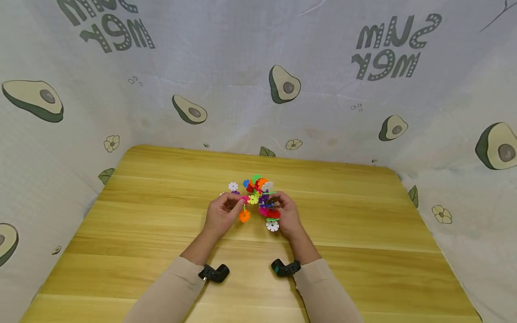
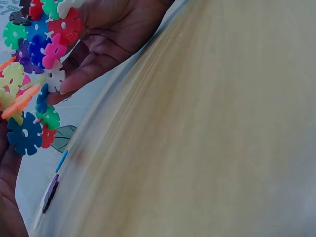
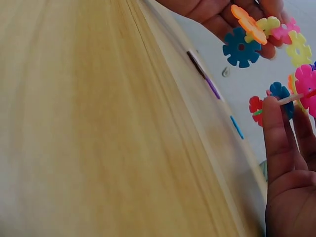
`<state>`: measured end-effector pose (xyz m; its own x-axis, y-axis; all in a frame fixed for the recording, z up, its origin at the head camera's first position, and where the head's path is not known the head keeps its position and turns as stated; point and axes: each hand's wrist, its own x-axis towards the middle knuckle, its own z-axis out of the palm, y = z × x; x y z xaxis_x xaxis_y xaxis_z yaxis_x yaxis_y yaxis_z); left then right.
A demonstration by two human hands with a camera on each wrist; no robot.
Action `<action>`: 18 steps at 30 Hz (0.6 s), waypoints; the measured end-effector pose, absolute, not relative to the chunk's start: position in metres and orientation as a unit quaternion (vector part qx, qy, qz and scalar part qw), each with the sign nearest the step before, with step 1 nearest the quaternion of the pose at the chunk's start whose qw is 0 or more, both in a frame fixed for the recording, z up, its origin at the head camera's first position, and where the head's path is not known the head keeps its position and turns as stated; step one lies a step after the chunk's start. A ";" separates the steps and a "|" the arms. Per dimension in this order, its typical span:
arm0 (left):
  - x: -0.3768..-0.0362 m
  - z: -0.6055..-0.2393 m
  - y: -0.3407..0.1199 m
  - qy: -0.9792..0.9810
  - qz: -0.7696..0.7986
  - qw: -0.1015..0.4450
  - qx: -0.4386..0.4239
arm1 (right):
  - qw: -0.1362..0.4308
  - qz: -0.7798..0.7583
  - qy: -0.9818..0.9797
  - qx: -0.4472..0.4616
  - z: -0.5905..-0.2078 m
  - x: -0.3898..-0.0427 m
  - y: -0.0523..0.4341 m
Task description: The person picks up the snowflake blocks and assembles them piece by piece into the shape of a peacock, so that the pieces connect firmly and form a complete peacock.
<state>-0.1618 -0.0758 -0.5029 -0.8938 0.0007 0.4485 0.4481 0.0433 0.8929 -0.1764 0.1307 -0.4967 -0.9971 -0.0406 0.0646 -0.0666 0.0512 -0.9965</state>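
The disc cluster (image 1: 260, 197) was held above the table (image 1: 363, 224), pinched at its left by the left hand (image 1: 221, 214) and gripped at its right by the right hand's (image 1: 287, 216) curled fingers.

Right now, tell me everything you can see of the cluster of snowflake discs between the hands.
The cluster of snowflake discs is many small notched plastic discs slotted edge into edge: red, blue, green, orange, pink, yellow, purple, white. It is held above the wooden table, near its middle. The left hand grips its left side, where an orange disc hangs low; the right hand holds the right side, a white disc at the bottom.
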 end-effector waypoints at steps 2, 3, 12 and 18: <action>-0.161 -0.502 -0.076 -0.706 -0.669 0.170 -0.159 | 0.007 0.689 -0.724 0.036 -0.497 -0.176 0.129; -0.161 -0.501 -0.076 -0.707 -0.668 0.170 -0.159 | 0.008 0.688 -0.725 0.036 -0.498 -0.177 0.129; -0.149 -0.475 -0.076 -0.710 -0.652 0.183 -0.194 | 0.020 0.673 -0.738 0.039 -0.498 -0.176 0.128; -0.147 -0.472 -0.075 -0.717 -0.641 0.195 -0.194 | 0.012 0.671 -0.741 0.030 -0.497 -0.175 0.127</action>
